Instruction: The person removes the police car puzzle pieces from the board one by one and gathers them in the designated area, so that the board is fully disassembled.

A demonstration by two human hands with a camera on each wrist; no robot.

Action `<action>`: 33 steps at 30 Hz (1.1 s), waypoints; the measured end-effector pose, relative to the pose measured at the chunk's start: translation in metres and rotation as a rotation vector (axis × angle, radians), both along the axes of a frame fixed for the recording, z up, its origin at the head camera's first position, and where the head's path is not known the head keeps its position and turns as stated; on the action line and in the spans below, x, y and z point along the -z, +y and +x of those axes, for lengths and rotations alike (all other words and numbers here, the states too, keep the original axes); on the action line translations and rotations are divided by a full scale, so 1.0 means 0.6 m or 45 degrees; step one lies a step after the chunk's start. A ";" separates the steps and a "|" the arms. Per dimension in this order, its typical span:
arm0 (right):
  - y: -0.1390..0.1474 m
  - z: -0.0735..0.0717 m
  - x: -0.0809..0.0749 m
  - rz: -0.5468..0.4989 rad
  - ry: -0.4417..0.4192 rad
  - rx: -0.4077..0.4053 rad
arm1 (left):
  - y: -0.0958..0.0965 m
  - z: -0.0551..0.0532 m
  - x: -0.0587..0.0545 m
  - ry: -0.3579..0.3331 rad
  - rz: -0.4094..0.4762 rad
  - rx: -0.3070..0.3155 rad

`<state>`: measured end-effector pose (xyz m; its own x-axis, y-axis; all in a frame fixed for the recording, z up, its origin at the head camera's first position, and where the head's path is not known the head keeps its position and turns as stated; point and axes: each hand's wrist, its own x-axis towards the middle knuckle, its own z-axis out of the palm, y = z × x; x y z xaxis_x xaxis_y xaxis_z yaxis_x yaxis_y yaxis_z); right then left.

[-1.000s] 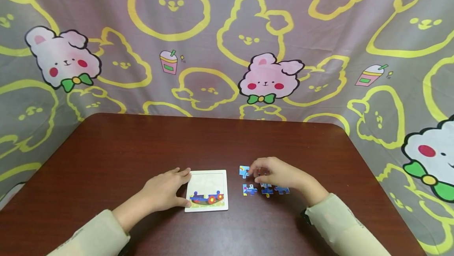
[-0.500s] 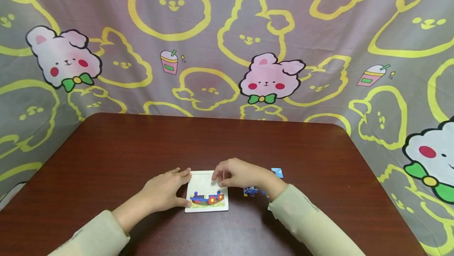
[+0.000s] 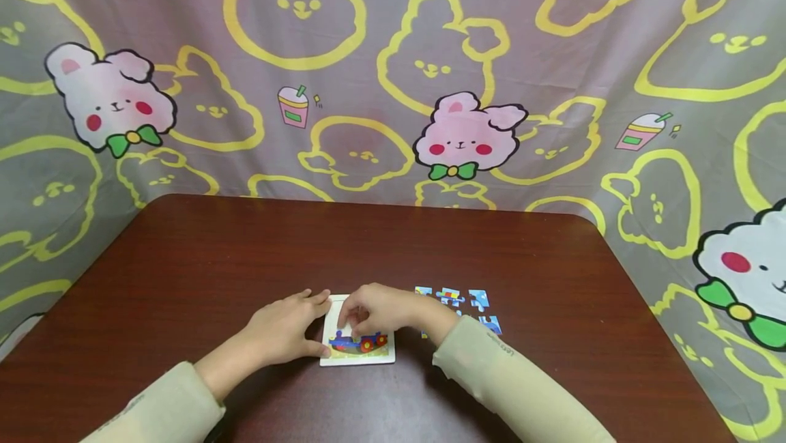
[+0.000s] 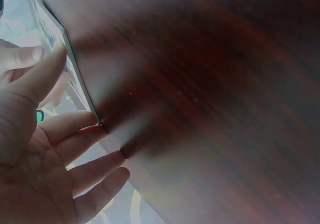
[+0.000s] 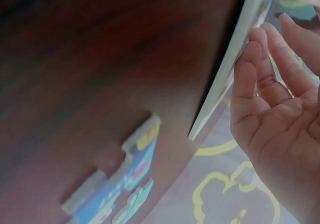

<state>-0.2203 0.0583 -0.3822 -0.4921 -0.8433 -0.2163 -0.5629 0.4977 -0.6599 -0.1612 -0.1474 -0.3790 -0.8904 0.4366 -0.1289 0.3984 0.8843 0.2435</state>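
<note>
A white-framed puzzle board (image 3: 358, 362) lies on the table, blue and red vehicle pieces (image 3: 368, 344) filling its lower part. My left hand (image 3: 279, 334) rests at the board's left side, thumb on the near left corner and straight fingers toward the far left corner. In the left wrist view the thumb (image 4: 47, 71) lies over the board's edge. My right hand (image 3: 383, 308) is over the board, fingers bent down close above the vehicle's left part. I cannot tell whether it holds a piece. Several loose puzzle pieces (image 3: 478, 299) lie right of the board, some hidden behind the right wrist.
The dark brown table (image 3: 344, 238) runs back to a grey curtain (image 3: 368, 88) printed with yellow outlines and rabbit faces. Curtain hangs at both sides too. In the right wrist view, loose blue pieces (image 5: 137, 166) lie on the table near the board.
My right hand has moved left from the loose pieces to the board, then lower toward the vehicle pieces. The left hand and the board have stayed in place.
</note>
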 end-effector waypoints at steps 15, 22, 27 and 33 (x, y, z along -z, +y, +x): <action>-0.019 0.012 0.000 0.114 0.100 0.029 | -0.004 -0.003 0.001 -0.006 0.026 0.003; -0.022 0.019 0.001 0.122 0.069 0.052 | -0.013 -0.003 0.000 -0.067 0.090 0.025; -0.024 0.022 0.001 0.112 0.093 0.044 | -0.016 -0.002 -0.001 -0.091 0.075 0.024; -0.023 0.025 0.001 0.103 0.065 0.061 | -0.017 -0.001 0.000 -0.106 0.057 0.022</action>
<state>-0.2056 0.0444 -0.3827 -0.5433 -0.7994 -0.2567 -0.5692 0.5754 -0.5874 -0.1619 -0.1577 -0.3790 -0.8695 0.4591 -0.1824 0.3905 0.8648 0.3156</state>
